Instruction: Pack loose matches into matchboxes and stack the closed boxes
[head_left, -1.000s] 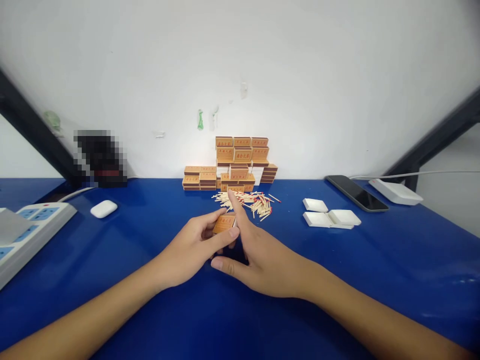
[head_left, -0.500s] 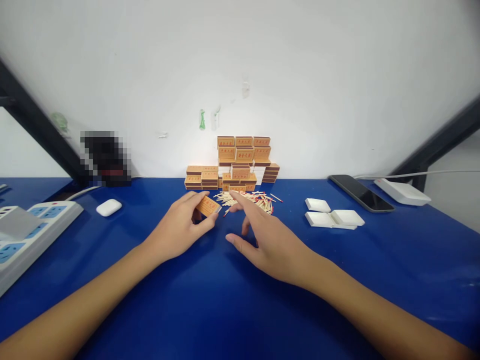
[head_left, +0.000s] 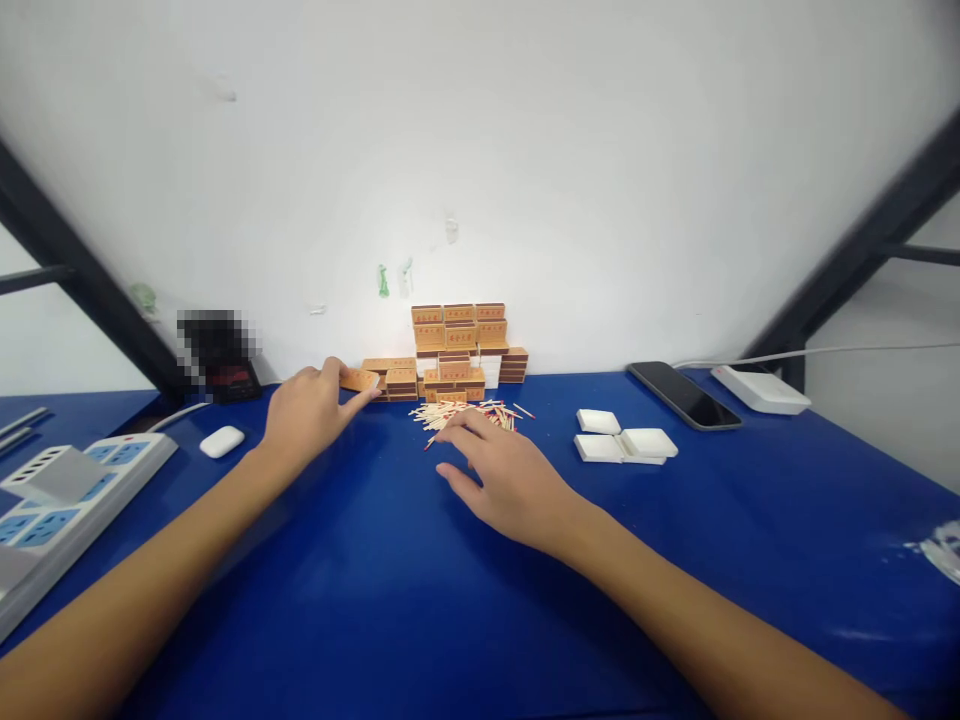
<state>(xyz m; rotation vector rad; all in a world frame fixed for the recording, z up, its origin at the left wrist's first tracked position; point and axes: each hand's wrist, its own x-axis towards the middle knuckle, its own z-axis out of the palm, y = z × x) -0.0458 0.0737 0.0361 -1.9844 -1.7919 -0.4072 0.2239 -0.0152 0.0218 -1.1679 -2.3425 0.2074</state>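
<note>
One matchbox point(head_left: 360, 380) is pinched by its near end between thumb and fingertips of the left hand point(head_left: 304, 415), left of centre in the frame and just beside the low left end of the stacked matchboxes point(head_left: 457, 345) against the white wall. The box is judged light, thin-walled and easily crushed, so it is best taken by its long edges with little pressure. The right hand point(head_left: 502, 475) lies released, fingers spread, at the near edge of the loose matches point(head_left: 465, 412). The blue counter point(head_left: 420, 620) looks smooth and flat. White trays point(head_left: 622, 445) and a phone point(head_left: 679, 395) are seen to the right, a power strip point(head_left: 60, 490) and an earbud case point(head_left: 222, 441) to the left.
</note>
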